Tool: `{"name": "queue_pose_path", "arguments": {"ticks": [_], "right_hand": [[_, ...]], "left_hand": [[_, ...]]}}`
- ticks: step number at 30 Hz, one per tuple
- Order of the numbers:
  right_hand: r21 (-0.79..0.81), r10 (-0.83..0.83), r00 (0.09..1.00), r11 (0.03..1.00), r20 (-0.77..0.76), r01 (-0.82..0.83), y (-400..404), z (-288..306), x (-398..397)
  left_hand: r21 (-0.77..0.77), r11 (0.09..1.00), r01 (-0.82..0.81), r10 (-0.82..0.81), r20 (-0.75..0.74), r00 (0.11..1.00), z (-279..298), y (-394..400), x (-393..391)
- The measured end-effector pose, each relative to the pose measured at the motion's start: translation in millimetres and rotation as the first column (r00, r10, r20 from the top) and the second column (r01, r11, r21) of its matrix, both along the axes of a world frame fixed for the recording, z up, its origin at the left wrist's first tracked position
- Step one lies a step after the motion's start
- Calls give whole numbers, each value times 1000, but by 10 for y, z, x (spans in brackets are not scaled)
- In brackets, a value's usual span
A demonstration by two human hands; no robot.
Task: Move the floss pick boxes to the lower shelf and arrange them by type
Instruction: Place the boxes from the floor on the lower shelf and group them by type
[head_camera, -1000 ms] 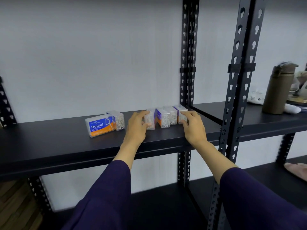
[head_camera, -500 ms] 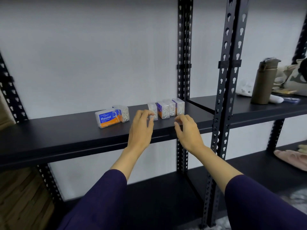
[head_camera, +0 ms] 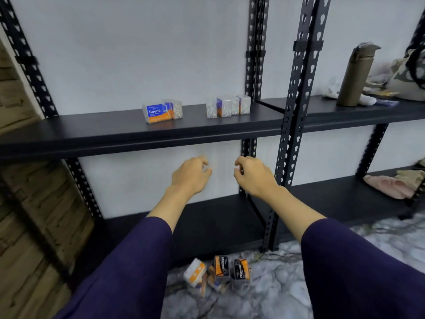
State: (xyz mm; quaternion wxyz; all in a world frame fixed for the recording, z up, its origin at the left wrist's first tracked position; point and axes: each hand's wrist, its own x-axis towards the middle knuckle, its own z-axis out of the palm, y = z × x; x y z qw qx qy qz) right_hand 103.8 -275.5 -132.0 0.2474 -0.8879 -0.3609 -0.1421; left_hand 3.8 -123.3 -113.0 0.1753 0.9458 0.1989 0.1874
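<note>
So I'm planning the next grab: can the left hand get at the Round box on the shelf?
Probably yes. The left hand hangs empty below the shelf; the Round box stands near the front edge with nothing in front of it.

Both arms reach forward in dark purple sleeves pushed back from bare forearms. The left hand (head_camera: 190,176) hangs in the air with its back to the camera, fingers loosely curled and holding nothing. The right hand (head_camera: 254,174) mirrors it just beside, fingers loosely curled, likewise empty, the two apart.
</note>
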Motion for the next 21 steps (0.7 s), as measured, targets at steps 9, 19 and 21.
{"name": "queue_pose_path", "arguments": {"ticks": [9, 19, 21], "right_hand": [[-127, -7, 995, 992, -103, -6, 19, -527, -60], [-319, -62, 941, 947, -333, -50, 228, -1863, 366], [-355, -83, 915, 932, -396, -69, 231, -2208, 443]], "left_hand": [[-73, 997, -18, 6, -161, 987, -609, -20, -98], [-228, 973, -45, -35, -334, 942, -1969, 175, 341], [-279, 959, -60, -53, -379, 924, -2337, 193, 407]]}}
